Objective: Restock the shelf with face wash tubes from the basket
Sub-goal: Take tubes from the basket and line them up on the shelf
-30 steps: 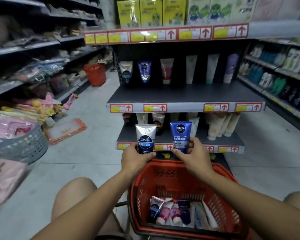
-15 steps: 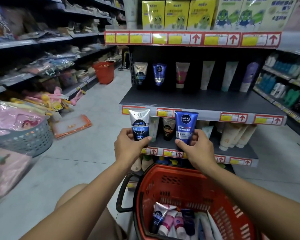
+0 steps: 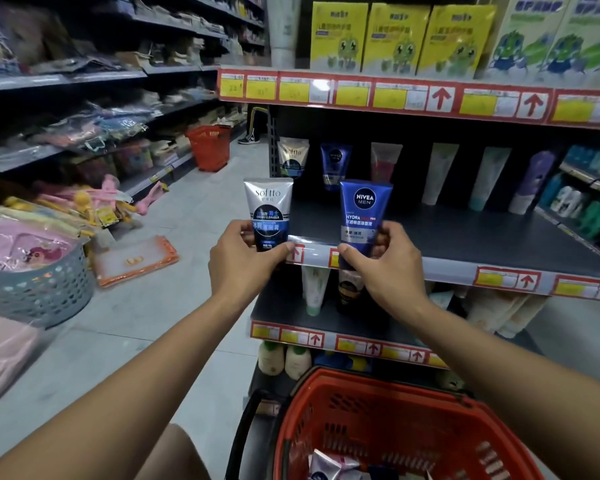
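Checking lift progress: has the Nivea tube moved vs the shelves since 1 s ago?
Yes. The Nivea tube rose: earlier it was level with the lower shelf's edge; now its top clears the middle shelf edge.

The silver tube (image 3: 269, 214) reads "softto" near its top, with "CREAM CLEANSER" on its dark band. The blue tube (image 3: 364, 216) carries a round "NIVEA MEN" badge and the word "HYDRA" beneath it. Another silver tube (image 3: 292, 161) at the shelf's back left corner also shows "softto". Price labels (image 3: 388, 97) on the shelf edges bear red arrows; their print is unreadable.
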A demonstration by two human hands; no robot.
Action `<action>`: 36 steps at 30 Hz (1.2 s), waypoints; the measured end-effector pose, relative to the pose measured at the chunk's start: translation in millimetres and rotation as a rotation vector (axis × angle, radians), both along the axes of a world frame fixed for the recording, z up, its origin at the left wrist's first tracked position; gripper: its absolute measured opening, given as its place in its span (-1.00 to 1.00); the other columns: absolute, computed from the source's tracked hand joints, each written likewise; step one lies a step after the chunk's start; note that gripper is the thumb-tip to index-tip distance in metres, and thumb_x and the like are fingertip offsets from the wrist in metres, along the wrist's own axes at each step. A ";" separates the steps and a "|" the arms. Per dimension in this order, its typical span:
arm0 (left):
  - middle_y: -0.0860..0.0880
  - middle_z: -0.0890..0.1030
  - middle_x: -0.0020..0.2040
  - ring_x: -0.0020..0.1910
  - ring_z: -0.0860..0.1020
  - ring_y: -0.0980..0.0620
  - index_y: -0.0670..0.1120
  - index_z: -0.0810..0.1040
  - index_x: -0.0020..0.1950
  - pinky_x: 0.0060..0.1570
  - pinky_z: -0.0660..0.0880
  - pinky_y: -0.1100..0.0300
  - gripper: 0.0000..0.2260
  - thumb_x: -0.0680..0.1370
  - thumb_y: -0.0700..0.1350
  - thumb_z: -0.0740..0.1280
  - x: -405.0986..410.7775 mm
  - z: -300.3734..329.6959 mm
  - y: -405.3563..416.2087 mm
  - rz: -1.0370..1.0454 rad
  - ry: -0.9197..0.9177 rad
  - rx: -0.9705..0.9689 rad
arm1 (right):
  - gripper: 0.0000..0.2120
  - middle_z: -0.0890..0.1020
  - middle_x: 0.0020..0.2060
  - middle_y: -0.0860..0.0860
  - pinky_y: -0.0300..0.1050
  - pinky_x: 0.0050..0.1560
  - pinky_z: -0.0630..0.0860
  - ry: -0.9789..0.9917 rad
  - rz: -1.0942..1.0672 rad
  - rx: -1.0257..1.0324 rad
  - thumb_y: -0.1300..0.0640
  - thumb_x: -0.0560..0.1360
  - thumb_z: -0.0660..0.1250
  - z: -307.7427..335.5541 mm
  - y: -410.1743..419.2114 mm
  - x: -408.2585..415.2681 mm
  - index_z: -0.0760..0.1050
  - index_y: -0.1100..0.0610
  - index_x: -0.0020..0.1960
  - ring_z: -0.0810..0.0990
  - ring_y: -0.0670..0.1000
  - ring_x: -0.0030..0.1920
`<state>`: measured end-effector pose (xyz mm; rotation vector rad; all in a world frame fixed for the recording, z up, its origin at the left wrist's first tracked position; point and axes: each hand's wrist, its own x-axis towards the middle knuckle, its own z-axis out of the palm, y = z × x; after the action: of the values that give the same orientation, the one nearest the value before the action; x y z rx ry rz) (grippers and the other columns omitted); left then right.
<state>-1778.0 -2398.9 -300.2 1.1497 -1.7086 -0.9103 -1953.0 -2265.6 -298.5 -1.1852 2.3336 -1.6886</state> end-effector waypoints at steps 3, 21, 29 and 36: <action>0.02 0.70 0.12 0.04 0.67 0.03 0.02 0.54 0.30 0.10 0.65 -0.07 -0.35 0.31 0.24 0.63 -8.7 10.3 -21.5 -0.003 -0.055 -0.050 | -0.46 0.65 -0.04 -0.16 -0.13 0.00 0.63 0.020 -0.027 -0.004 -0.13 0.36 0.58 8.8 -22.5 -9.7 0.47 0.00 0.23 0.63 -0.20 -0.10; -0.04 0.68 0.16 0.12 0.64 -0.16 -0.04 0.51 0.31 -0.09 0.48 0.10 -0.35 0.35 0.24 0.59 -58.6 5.8 -82.7 0.020 -0.298 -0.179 | -0.43 0.65 0.03 -0.07 0.01 0.01 0.61 0.144 -0.157 0.135 -0.17 0.33 0.57 -6.5 -84.8 -48.4 0.47 0.02 0.21 0.63 -0.02 0.00; -0.01 0.70 -0.08 -0.11 0.63 -0.08 0.00 0.62 0.05 -0.26 0.47 0.12 -0.54 0.32 0.26 0.58 -64.9 6.7 -104.6 0.025 -0.396 -0.112 | -0.64 0.66 -0.20 -0.08 -0.14 -0.33 0.43 0.144 -0.174 0.401 -0.26 0.34 0.51 -1.5 -91.0 -57.0 0.59 0.00 -0.10 0.60 -0.03 -0.21; -0.06 0.66 -0.06 -0.12 0.60 -0.12 -0.03 0.66 0.03 -0.26 0.43 0.12 -0.48 0.26 0.28 0.62 -97.8 16.6 -137.3 0.000 -0.477 -0.037 | -0.59 0.66 -0.13 -0.04 -0.14 -0.27 0.53 0.092 -0.144 0.467 -0.21 0.29 0.55 4.0 -135.5 -77.5 0.61 0.02 0.00 0.63 0.01 -0.18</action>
<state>-1875.9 -2536.1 -283.6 1.4212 -2.0909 -0.6301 -2030.5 -2401.1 -294.5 -1.0400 2.7138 -1.0370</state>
